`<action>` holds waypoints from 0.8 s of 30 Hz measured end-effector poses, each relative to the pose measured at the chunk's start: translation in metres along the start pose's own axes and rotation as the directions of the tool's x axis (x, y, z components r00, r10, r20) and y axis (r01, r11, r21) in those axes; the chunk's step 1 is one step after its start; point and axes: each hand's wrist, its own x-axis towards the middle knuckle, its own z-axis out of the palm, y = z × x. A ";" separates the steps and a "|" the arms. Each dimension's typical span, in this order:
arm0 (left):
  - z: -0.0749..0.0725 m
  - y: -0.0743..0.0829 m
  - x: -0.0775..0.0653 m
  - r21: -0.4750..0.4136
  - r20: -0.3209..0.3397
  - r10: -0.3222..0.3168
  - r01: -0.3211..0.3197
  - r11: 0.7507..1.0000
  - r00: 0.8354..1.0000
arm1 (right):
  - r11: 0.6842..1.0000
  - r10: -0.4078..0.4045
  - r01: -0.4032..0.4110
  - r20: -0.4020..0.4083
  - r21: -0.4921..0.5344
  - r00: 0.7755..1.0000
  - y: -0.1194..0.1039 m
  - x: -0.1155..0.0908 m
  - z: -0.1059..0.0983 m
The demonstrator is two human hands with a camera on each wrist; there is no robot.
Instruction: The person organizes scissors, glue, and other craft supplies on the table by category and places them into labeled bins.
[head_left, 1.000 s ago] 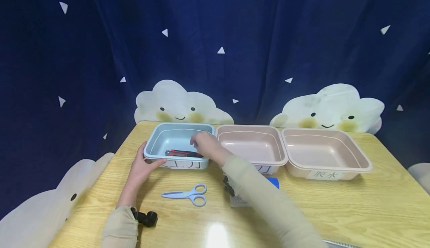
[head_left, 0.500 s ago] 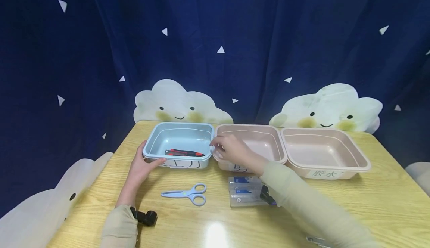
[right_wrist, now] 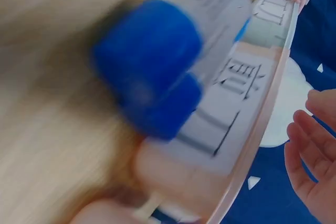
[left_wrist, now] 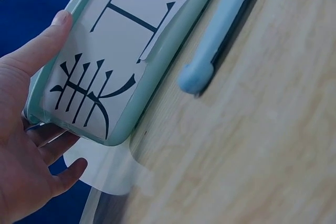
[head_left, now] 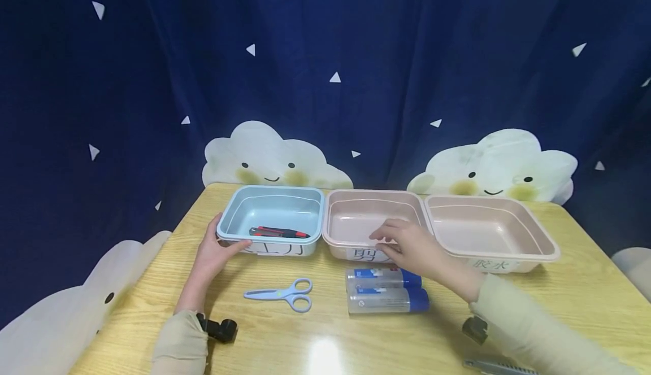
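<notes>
My left hand (head_left: 212, 255) grips the near left corner of a light blue plastic bin (head_left: 274, 247), thumb on its front rim. In the left wrist view that thumb (left_wrist: 44, 45) lies along the rim, with fingers at the bin's end wall. Two red-and-black utility knives (head_left: 280, 232) lie inside the bin. My right hand (head_left: 414, 249), loosely bent and holding nothing, hovers over the front edge of the middle pink bin (head_left: 376, 194). Just below it, two clear glue bottles (head_left: 378, 301) with blue caps lie side by side. Light blue scissors (head_left: 285, 293) lie left of them.
A second pink bin (head_left: 493, 201) stands at the right end of the row, its label on the front. A slim grey tool (head_left: 500, 368) lies at the table's near edge, partly under the right sleeve. Behind the wooden table (head_left: 274, 341) hangs a dark blue curtain (head_left: 305, 98).
My right hand has left the blue bin and moved right, past the middle pink bin's left side to its front right, uncovering the glue bottles. My left hand stays on the blue bin.
</notes>
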 end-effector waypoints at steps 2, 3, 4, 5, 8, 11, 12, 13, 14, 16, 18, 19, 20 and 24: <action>-0.001 0.000 0.000 0.004 -0.001 -0.004 0.004 1.000 1.000 | 0.999 0.023 -0.023 0.006 -0.034 1.000 0.005 -0.014 -0.006; -0.002 0.000 0.000 0.006 -0.002 -0.006 0.006 1.000 1.000 | 0.998 0.032 -0.032 0.002 -0.053 0.999 0.008 -0.021 -0.009; -0.002 -0.001 0.000 0.009 -0.003 -0.007 0.007 1.000 1.000 | 0.997 0.037 -0.037 -0.001 -0.072 0.999 0.011 -0.027 -0.011; -0.003 0.000 -0.001 0.012 -0.004 -0.008 0.008 1.000 1.000 | 0.996 0.034 -0.035 -0.004 -0.087 0.999 0.014 -0.034 -0.014; -0.003 0.000 -0.001 0.018 -0.002 -0.007 0.007 1.000 1.000 | 0.991 -0.011 0.009 -0.017 -0.132 1.000 0.021 -0.053 -0.021; -0.003 0.000 -0.001 0.020 0.003 -0.002 0.002 1.000 1.000 | 0.984 -0.068 0.065 -0.013 -0.169 0.998 0.026 -0.071 -0.028; -0.003 0.000 -0.001 0.019 0.003 0.000 0.000 1.000 1.000 | 0.981 -0.082 0.079 -0.010 -0.177 0.997 0.027 -0.077 -0.030; -0.002 0.000 -0.001 0.018 0.003 0.001 -0.001 1.000 1.000 | 0.980 -0.088 0.085 -0.007 -0.178 0.996 0.028 -0.083 -0.032; -0.002 -0.001 0.000 0.018 0.004 0.002 -0.002 1.000 1.000 | 0.980 -0.087 0.085 -0.003 -0.178 0.996 0.029 -0.088 -0.033; -0.002 -0.001 0.000 0.018 0.001 0.003 -0.003 1.000 1.000 | 0.980 -0.082 0.081 -0.001 -0.180 0.997 0.030 -0.097 -0.036; -0.002 -0.001 0.000 0.018 0.001 0.002 -0.002 1.000 1.000 | 0.981 -0.070 0.070 0.007 -0.181 0.998 0.031 -0.106 -0.039; -0.001 -0.001 0.000 0.018 0.002 0.000 0.000 1.000 1.000 | 0.981 -0.066 0.067 0.012 -0.183 0.998 0.032 -0.110 -0.040; -0.001 -0.001 0.000 0.020 0.004 -0.002 0.001 1.000 1.000 | 0.981 -0.056 0.059 0.019 -0.183 0.998 0.033 -0.114 -0.041; 0.000 0.000 0.000 0.017 0.009 -0.009 0.009 1.000 1.000 | 0.987 -0.041 0.049 0.054 -0.150 0.998 0.036 -0.134 -0.043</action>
